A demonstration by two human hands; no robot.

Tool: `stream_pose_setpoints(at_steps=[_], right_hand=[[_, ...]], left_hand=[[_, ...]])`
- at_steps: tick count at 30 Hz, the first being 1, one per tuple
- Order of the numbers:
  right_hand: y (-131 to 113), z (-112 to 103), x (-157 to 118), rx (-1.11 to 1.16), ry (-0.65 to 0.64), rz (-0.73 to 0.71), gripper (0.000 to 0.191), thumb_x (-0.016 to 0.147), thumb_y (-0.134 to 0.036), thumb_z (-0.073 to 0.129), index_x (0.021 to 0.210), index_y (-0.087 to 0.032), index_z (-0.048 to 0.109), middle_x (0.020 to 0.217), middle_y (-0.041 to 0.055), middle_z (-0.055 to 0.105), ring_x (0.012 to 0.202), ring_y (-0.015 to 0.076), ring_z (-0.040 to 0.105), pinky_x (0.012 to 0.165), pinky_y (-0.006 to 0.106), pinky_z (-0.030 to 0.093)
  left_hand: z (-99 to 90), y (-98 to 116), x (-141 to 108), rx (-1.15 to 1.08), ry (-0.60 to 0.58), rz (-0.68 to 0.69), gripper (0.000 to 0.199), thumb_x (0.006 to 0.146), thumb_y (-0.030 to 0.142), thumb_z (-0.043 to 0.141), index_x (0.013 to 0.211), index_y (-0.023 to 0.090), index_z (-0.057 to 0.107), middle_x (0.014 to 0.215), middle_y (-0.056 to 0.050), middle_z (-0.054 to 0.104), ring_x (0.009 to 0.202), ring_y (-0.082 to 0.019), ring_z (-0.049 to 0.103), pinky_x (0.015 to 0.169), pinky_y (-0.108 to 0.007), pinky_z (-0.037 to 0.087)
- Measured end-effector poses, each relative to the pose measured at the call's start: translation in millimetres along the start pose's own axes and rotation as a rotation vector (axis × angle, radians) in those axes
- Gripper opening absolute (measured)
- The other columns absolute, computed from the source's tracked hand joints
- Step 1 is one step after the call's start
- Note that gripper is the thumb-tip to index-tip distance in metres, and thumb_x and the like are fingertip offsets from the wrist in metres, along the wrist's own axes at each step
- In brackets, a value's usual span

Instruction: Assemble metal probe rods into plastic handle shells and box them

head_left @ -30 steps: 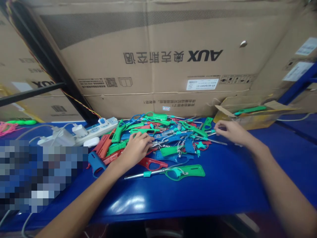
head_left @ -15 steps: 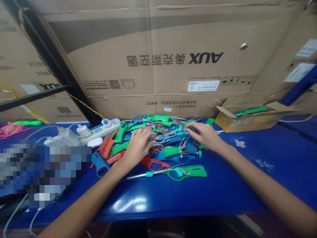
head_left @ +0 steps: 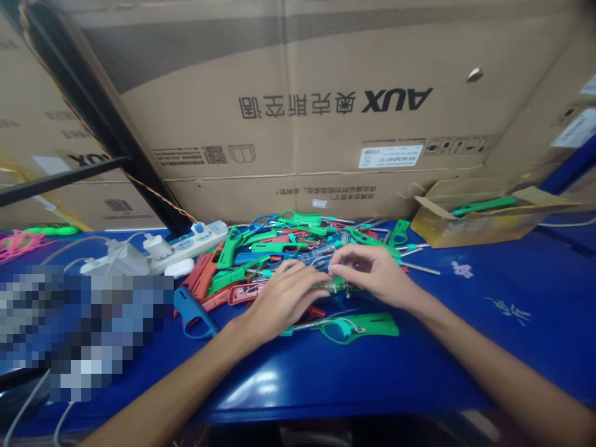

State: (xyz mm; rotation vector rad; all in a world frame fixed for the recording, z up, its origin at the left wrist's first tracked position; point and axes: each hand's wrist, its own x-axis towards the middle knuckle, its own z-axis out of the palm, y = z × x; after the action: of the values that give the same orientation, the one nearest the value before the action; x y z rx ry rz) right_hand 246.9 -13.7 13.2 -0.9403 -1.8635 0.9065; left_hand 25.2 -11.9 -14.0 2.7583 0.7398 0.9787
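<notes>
A heap of red, green and blue lighter handles, metal tubes and thin wires lies on the blue table. My left hand (head_left: 286, 295) is over the front of the heap, fingers closed around the end of a small clear greenish plastic piece (head_left: 333, 285) with thin wires by it. Just right of it, thumb and forefinger of my right hand (head_left: 370, 273) pinch together; what is between them is too small to make out. In front lies a green lighter half (head_left: 379, 326) with a metal tube, partly behind my left hand. A blue handle (head_left: 193, 313) lies left of that hand.
An open cardboard box (head_left: 470, 230) with green lighter parts stands at the back right. To the left are a white power strip (head_left: 205, 242) with plugs and a white case (head_left: 179, 268). Large cartons (head_left: 298, 136) form a wall behind the table.
Both hands have come nearer to me and closer together, from the middle of the heap to its front. My right thumb and forefinger have closed into a pinch. The view has shifted slightly.
</notes>
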Motion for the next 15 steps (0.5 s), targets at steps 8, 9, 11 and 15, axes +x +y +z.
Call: stream_pose_setpoints(at_steps=[8,9,11,15], right_hand=[[-9,-12,2,-0.018,-0.078,-0.099,0.015,0.089,-0.034,0.065,0.087,-0.02,0.069,0.092,0.0035,0.068,0.088,0.0174,0.062,0.08,0.033,0.047],[-10,-12,2,-0.019,-0.088,-0.109,0.014,0.09,-0.033,0.065,0.087,-0.021,0.069,0.093,0.0035,0.067,0.089,0.0175,0.061,0.082,0.034,0.047],[-9,-11,1,-0.017,-0.108,-0.118,0.013,0.09,-0.032,0.064,0.087,-0.021,0.069,0.094,0.0037,0.067,0.09,0.0178,0.061,0.084,0.035,0.047],[-10,-8,0,0.01,-0.147,-0.132,0.013,0.092,-0.032,0.062,0.088,-0.021,0.068,0.094,0.0038,0.066,0.09,0.0179,0.061,0.085,0.036,0.047]], left_hand=[[-3.6,2,2,-0.013,0.071,0.005,0.02,0.105,0.03,0.041,0.118,0.021,0.054,0.101,-0.004,0.068,0.091,-0.018,0.06,0.085,-0.034,0.043],[-3.6,2,2,-0.015,0.073,0.005,0.02,0.105,0.03,0.041,0.117,0.021,0.054,0.101,-0.004,0.068,0.091,-0.018,0.06,0.085,-0.034,0.043],[-3.8,3,2,-0.015,0.071,0.004,0.019,0.105,0.029,0.04,0.116,0.021,0.054,0.101,-0.004,0.068,0.09,-0.018,0.06,0.085,-0.034,0.042],[-4.3,4,2,-0.008,0.072,-0.003,0.018,0.105,0.029,0.041,0.115,0.021,0.054,0.098,-0.003,0.067,0.089,-0.018,0.06,0.083,-0.033,0.041]])
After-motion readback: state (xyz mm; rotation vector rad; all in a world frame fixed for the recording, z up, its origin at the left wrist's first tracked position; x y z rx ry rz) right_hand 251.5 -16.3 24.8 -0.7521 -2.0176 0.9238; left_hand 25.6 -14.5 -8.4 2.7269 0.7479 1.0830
